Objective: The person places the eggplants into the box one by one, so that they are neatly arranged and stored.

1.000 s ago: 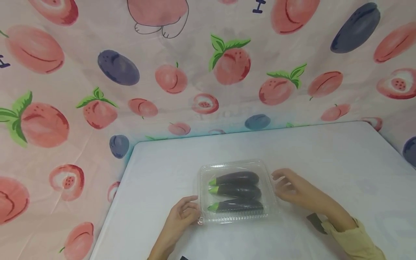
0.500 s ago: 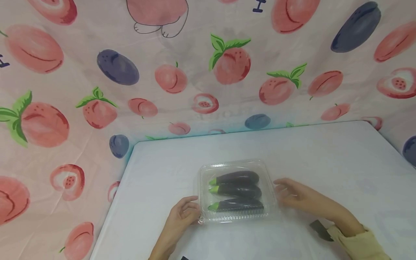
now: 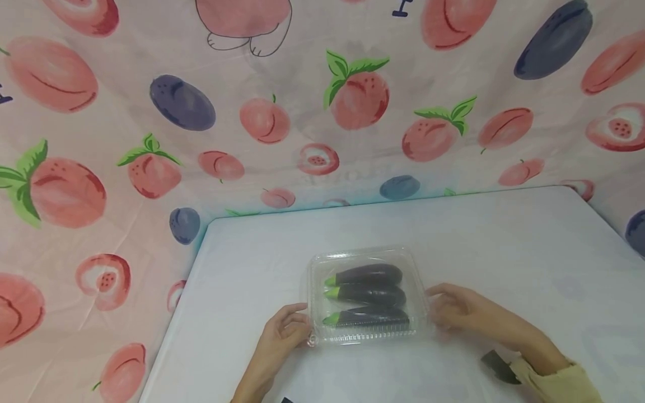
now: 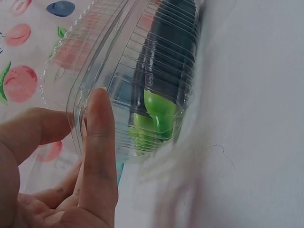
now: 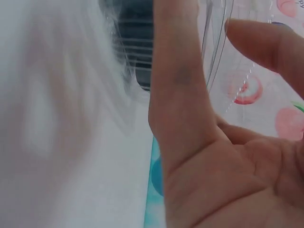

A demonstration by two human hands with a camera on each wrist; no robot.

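Observation:
A transparent plastic clamshell container [image 3: 363, 254] lies on the white table with three dark eggplants [image 3: 372, 295] inside, their green stem ends to the left. My left hand [image 3: 282, 330] pinches the container's rim at its lower left corner; the left wrist view has the rim between thumb and fingers, beside the ribbed wall. At the opposite side my right hand [image 3: 456, 307] holds the right rim. In the right wrist view one digit lies across the side wall and another fingertip meets the rim. Its other fingers are mostly hidden or blurred there.
The white tabletop [image 3: 504, 240] stretches around the container. Behind it and at the left hangs a pink cloth [image 3: 292, 73] printed with peaches and dark blue fruit. A dark strip [image 3: 500, 367] shows beside the right sleeve [image 3: 556, 380].
My right hand has slid toward me along the container's right side, and its fingers have drawn in at the rim. The left hand and container have stayed in place.

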